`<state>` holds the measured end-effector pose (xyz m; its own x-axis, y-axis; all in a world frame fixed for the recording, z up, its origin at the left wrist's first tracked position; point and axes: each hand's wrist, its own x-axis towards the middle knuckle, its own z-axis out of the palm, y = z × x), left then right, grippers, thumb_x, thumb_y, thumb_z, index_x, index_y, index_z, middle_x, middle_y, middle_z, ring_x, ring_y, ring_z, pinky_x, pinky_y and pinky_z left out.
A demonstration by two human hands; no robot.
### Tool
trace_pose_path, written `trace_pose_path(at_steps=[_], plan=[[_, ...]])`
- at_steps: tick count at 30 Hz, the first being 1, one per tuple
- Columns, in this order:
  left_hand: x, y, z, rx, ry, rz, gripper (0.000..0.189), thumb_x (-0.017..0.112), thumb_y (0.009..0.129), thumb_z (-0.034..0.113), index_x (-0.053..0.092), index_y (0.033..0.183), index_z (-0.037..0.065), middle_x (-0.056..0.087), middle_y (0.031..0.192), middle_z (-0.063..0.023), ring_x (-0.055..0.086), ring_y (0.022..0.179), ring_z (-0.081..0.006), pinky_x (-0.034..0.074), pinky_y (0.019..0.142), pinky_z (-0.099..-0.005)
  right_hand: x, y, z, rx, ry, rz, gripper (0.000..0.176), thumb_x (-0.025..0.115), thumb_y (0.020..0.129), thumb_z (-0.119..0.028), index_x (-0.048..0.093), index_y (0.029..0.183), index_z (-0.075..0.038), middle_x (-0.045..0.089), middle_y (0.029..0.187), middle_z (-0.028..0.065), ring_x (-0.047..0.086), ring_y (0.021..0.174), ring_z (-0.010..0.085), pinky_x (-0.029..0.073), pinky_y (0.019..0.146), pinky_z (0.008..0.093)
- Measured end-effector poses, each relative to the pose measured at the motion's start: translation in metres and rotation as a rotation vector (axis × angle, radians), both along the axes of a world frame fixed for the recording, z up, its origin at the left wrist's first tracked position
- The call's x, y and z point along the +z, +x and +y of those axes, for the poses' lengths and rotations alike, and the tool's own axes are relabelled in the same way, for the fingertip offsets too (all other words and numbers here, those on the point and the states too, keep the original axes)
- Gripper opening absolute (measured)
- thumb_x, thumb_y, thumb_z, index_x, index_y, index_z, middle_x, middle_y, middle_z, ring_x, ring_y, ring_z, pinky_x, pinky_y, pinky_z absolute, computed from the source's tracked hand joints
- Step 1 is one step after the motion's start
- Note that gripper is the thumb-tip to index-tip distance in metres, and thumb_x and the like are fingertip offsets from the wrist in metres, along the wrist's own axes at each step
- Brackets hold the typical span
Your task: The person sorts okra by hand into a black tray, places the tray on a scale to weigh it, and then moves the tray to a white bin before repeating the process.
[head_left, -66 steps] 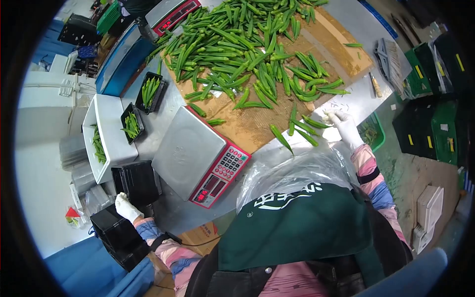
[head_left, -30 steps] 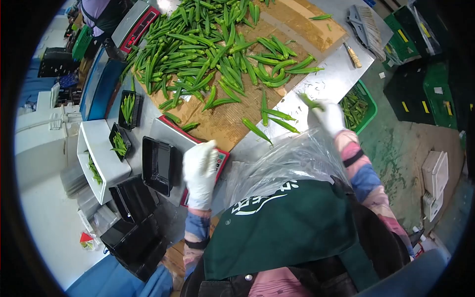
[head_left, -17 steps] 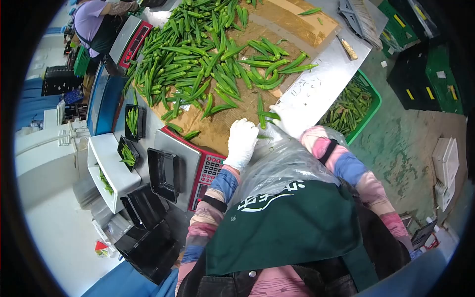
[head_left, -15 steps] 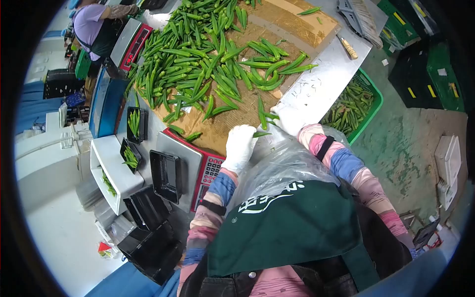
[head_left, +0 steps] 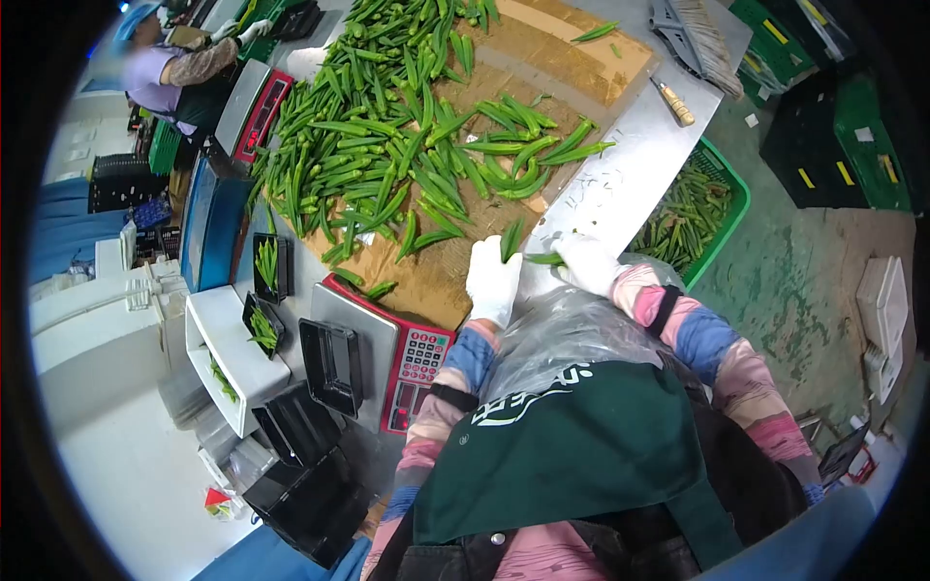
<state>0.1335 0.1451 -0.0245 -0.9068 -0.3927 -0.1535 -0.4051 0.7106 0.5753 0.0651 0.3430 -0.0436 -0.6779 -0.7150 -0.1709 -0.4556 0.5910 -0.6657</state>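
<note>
My left hand (head_left: 494, 281), in a white glove, is closed on an okra pod (head_left: 511, 239) that sticks up from its fingertips. Close beside it, my white-gloved right hand (head_left: 587, 263) pinches another okra pod (head_left: 544, 259), which points left toward the first. Both hands are over the near edge of the work table, just above clear plastic (head_left: 572, 320) covering my front. Beyond them a large heap of okra (head_left: 363, 136) lies on brown cardboard (head_left: 484, 218), with looser pods at its right side.
Left of me stands a red-edged scale (head_left: 412, 358) with a black tray (head_left: 331, 366) on it. A green crate (head_left: 744, 198) of okra sits to the right. A wooden-handled knife (head_left: 675, 105) and a brush (head_left: 697, 44) lie on the metal tabletop. A co-worker (head_left: 174, 77) stands far left.
My left hand has shifted right and up, and its pod now points upward. My right hand has moved slightly right and down, with a pod in its fingers.
</note>
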Motion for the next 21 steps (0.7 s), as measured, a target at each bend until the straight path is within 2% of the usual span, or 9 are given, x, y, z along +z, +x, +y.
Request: trace_pose_path(at_steps=[2,4,6,7,9,13,16,18,21], plan=[[0.001,0.006,-0.014,-0.007,0.136,0.018,0.033,0.074,0.083,0.022,0.063,0.109,0.005,0.067,0.098,-0.0164,0.066,0.095,-0.034,0.051,0.085,-0.0417,0.0,-0.015,0.02,-0.121,-0.085,-0.19,0.024,0.067,0.087,-0.018,0.066,0.105,-0.003,0.068,0.102,0.0161,0.065,0.098,0.0326,0.051,0.085,0.0441],[0.022,0.003,-0.017,0.186,0.396,0.009,0.025,0.072,0.084,0.017,0.064,0.104,0.003,0.07,0.088,-0.0109,0.067,0.081,-0.025,0.053,0.079,-0.0364,0.004,-0.035,0.043,-0.311,-0.284,-0.451,0.025,0.068,0.089,-0.019,0.066,0.108,-0.003,0.07,0.1,0.0118,0.068,0.095,0.0254,0.052,0.084,0.039],[0.032,-0.003,-0.025,0.2,0.426,-0.066,0.027,0.072,0.083,0.017,0.065,0.105,0.003,0.069,0.092,-0.011,0.067,0.085,-0.0261,0.052,0.081,-0.0372,0.044,-0.063,0.058,-0.446,-0.378,-0.899,0.028,0.071,0.091,-0.021,0.066,0.112,-0.003,0.07,0.093,0.0054,0.067,0.088,0.0159,0.052,0.082,0.0325],[0.038,-0.011,-0.022,0.124,0.331,0.018,0.028,0.072,0.083,0.015,0.065,0.107,0.003,0.069,0.094,-0.0104,0.067,0.086,-0.0254,0.052,0.082,-0.0359,0.045,-0.071,0.056,-0.525,-0.459,-0.904,0.027,0.073,0.09,-0.02,0.066,0.111,-0.004,0.067,0.084,0.0023,0.064,0.079,0.0129,0.052,0.08,0.03],[0.04,-0.034,-0.012,-0.031,0.137,0.186,0.029,0.073,0.083,0.012,0.066,0.11,0.002,0.069,0.097,-0.0091,0.066,0.088,-0.024,0.052,0.082,-0.0331,0.042,-0.091,0.048,-0.522,-0.305,-0.604,0.026,0.072,0.09,-0.018,0.066,0.111,-0.004,0.068,0.092,0.006,0.064,0.087,0.0173,0.051,0.083,0.0344],[0.04,-0.088,0.024,-0.278,-0.221,0.242,0.037,0.072,0.08,0.016,0.069,0.116,0.01,0.065,0.099,-0.0111,0.062,0.095,-0.0323,0.051,0.082,-0.0428,0.011,-0.135,0.026,-0.285,-0.115,0.281,0.027,0.069,0.085,-0.012,0.066,0.111,-0.006,0.063,0.102,0.014,0.062,0.099,0.0313,0.051,0.085,0.0428],[0.019,-0.106,0.032,-0.374,-0.426,0.148,0.034,0.073,0.078,0.019,0.069,0.111,0.013,0.062,0.095,-0.0096,0.061,0.094,-0.0317,0.05,0.08,-0.0445,-0.001,-0.151,0.02,-0.184,-0.018,0.446,0.026,0.068,0.08,-0.011,0.066,0.106,-0.006,0.059,0.102,0.0178,0.059,0.099,0.0376,0.05,0.084,0.0451],[0.011,-0.106,0.032,-0.428,-0.496,0.079,0.031,0.072,0.077,0.02,0.069,0.107,0.012,0.06,0.095,-0.01,0.059,0.092,-0.0308,0.049,0.077,-0.0441,-0.011,-0.154,0.023,-0.183,-0.022,0.473,0.015,0.063,0.084,-0.009,0.063,0.098,-0.004,0.058,0.1,0.0187,0.059,0.096,0.0373,0.05,0.084,0.0465],[0.011,-0.095,0.027,-0.359,-0.328,0.14,0.025,0.074,0.079,0.018,0.068,0.101,0.01,0.062,0.096,-0.0104,0.06,0.094,-0.0326,0.049,0.081,-0.0462,0.001,-0.156,0.051,-0.039,0.067,0.347,0.015,0.064,0.084,-0.011,0.063,0.098,-0.005,0.061,0.102,0.0186,0.061,0.098,0.0372,0.051,0.083,0.046]])
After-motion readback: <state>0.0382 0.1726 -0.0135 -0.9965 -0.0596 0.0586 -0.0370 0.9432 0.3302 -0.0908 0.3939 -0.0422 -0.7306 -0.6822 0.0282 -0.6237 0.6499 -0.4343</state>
